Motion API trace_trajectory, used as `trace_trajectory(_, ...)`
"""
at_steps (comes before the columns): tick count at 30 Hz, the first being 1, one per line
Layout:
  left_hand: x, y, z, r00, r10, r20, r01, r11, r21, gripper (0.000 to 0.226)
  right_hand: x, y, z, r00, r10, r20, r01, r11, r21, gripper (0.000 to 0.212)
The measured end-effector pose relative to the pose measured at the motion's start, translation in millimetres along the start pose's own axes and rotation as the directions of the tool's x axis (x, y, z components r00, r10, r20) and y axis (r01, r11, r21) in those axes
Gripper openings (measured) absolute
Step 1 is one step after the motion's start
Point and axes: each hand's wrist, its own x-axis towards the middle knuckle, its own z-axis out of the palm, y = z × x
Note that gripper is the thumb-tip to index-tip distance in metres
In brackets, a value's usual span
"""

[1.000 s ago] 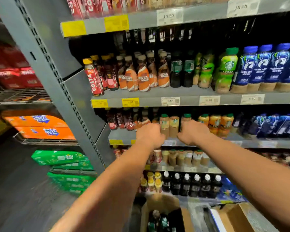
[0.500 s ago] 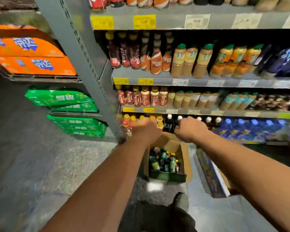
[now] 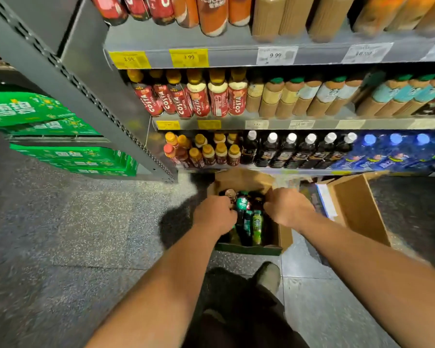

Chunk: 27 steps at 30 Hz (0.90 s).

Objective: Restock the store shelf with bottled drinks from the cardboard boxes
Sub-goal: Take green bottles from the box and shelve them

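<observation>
Both hands are down in the open cardboard box (image 3: 285, 238), which sits on the floor right in front of the shelf (image 3: 324, 124), and they're in among the bottles (image 3: 257, 224). The left hand (image 3: 215, 214) and right hand (image 3: 286, 209) have their fingers curled down out of sight, so honestly I can't tell if either has got one. Risk imo: the bottles are packed tight, so yanking two at once could drag a neighbour out. A weak grip could also slip and send one rolling across the floor.
</observation>
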Motion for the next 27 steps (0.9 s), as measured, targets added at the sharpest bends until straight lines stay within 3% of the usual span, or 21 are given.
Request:
trace_trajectory(5,76,-21,71,0.982,-0.089,0.167,0.113,0.983,-0.142,0.019,69,28,63,0.99,0.124,0.074,-0.131,0.986,0.105,0.026)
trace_trajectory(8,128,-42,118,0.954,-0.155,0.258,0.209,0.958,-0.198,0.035,116,40,112,0.966,0.22,0.136,-0.242,0.955,0.17,0.032)
trace_trajectory(12,198,-69,181,0.843,-0.315,0.436,0.469,0.828,-0.307,0.055,176,52,170,0.896,0.38,0.229,-0.439,0.836,0.33,0.055)
trace_trajectory(17,249,-101,249,0.74,-0.37,0.562,0.617,0.706,-0.348,0.063,228,71,238,0.798,0.505,0.329,-0.595,0.744,0.303,0.076)
trace_trajectory(20,262,-116,283,0.704,-0.436,0.561,0.693,0.594,-0.408,0.072,248,83,269,0.753,0.56,0.345,-0.655,0.687,0.316,0.078)
trace_trajectory(24,271,-127,313,0.737,-0.501,0.454,0.674,0.495,-0.548,0.07,267,94,300,0.704,0.633,0.321,-0.71,0.618,0.338,0.077)
trace_trajectory(27,275,-125,330,0.757,-0.55,0.354,0.633,0.479,-0.608,0.082,276,97,317,0.671,0.679,0.297,-0.733,0.547,0.404,0.069)
